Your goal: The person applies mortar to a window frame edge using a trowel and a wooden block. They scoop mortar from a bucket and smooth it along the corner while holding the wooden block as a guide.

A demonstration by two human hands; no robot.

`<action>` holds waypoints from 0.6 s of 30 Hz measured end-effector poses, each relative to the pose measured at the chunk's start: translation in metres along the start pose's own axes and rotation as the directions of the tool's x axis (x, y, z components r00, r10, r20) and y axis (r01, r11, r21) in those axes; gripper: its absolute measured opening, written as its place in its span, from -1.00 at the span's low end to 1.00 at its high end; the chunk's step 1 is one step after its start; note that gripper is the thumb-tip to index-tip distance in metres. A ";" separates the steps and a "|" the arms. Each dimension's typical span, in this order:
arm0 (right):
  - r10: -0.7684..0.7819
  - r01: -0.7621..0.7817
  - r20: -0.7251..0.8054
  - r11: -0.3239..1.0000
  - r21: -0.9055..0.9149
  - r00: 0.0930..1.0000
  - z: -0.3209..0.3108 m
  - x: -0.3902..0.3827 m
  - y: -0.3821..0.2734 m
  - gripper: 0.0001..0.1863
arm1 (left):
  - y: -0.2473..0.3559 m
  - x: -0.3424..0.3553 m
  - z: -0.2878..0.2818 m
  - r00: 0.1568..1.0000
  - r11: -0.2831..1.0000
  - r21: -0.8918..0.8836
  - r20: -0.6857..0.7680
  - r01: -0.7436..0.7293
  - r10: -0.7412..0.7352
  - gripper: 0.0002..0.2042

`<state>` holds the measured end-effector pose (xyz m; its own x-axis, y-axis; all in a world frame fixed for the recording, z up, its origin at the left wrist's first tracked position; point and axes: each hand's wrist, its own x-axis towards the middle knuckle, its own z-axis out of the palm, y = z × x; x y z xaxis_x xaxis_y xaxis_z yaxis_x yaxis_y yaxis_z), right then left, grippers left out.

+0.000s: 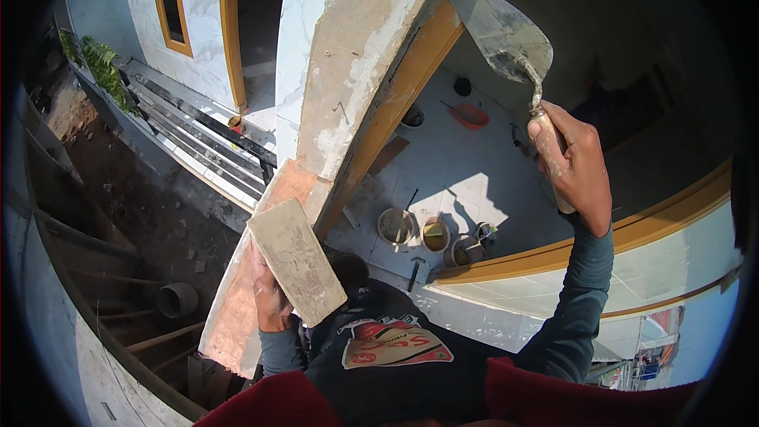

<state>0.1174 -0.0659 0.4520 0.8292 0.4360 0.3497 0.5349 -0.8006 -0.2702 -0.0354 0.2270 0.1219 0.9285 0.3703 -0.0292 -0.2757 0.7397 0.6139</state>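
Observation:
My left hand (270, 289) is closed around a rectangular slab (297, 261) from behind and below, and most of its fingers are hidden. Beige mortar with rough marks covers the slab's upper face. In my right hand (579, 164) is the handle of a pointed trowel (506, 35), raised at the upper right. Its grey blade is smeared with mortar, and the tip overlaps an orange-brown door frame (423, 71); contact cannot be told. Beneath the slab runs a reddish strip (229, 316), in line with a bare, patchy wall edge (348, 71).
Several buckets (395, 226) stand on the white tiled floor, with a hammer (413, 273) close by. A red dustpan-like scoop (470, 115) lies farther in. Dark metal rails (198, 130) and a dirt trench (150, 198) with a pipe (177, 299) are on the left.

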 end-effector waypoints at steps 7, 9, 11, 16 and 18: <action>0.026 -0.025 -0.023 0.999 0.037 0.999 0.010 -0.008 0.006 -0.75 | -0.001 -0.001 0.002 0.999 0.999 0.038 -0.044 -0.011 0.013 -0.15; -0.035 0.040 0.089 0.997 -0.059 0.995 0.021 -0.008 0.013 -0.65 | -0.001 -0.001 0.002 0.998 0.997 0.069 -0.055 -0.022 0.026 -0.14; -0.079 0.089 0.149 0.995 -0.055 0.986 0.039 -0.013 0.020 -0.69 | 0.001 0.000 0.002 0.998 0.996 0.076 -0.047 -0.039 0.042 -0.14; -0.175 0.181 0.142 0.983 -0.033 0.974 0.090 -0.033 0.041 -0.73 | 0.007 -0.001 0.000 1.000 1.000 0.004 0.020 0.000 0.000 -0.10; -0.170 0.180 0.191 0.983 -0.034 0.967 0.107 -0.039 0.046 -0.72 | 0.008 -0.001 0.000 1.000 1.000 0.022 0.012 -0.005 0.005 -0.11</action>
<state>0.1268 -0.0761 0.3301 0.7416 0.6361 0.2131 0.6694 -0.7226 -0.1727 -0.0383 0.2327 0.1271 0.9299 0.3674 -0.0166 -0.2753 0.7253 0.6310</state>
